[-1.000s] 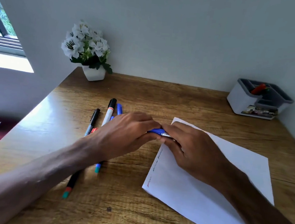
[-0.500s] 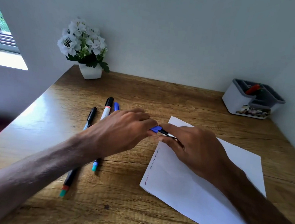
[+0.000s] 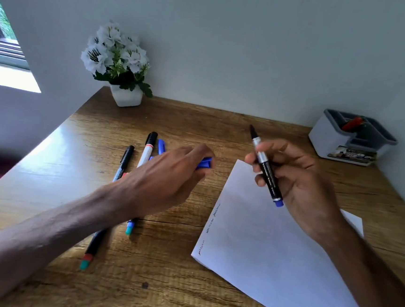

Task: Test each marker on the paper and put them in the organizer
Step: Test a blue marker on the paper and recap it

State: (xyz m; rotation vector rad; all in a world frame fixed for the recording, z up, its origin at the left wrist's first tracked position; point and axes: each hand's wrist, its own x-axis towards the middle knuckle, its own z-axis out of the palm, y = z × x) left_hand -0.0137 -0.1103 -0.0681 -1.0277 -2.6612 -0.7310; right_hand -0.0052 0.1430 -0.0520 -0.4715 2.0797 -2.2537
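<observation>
1 marker [image 3: 267, 173], tip pointing away, clamped by fingers [image 3: 282, 149] of the right hand [image 3: 301, 186] over the paper [image 3: 273, 257]; left hand [image 3: 165, 177] pinches its cap [image 3: 205, 163].

Wooden desk [image 3: 198, 128], grey wall [image 3: 254, 47], window [image 3: 1, 37]

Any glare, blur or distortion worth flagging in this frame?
Head view: bright glare washes out the table at left; the left hand and its blue cap are motion-blurred; the right hand and uncapped marker look sharper; wide-angle bowing at the edges.
</observation>
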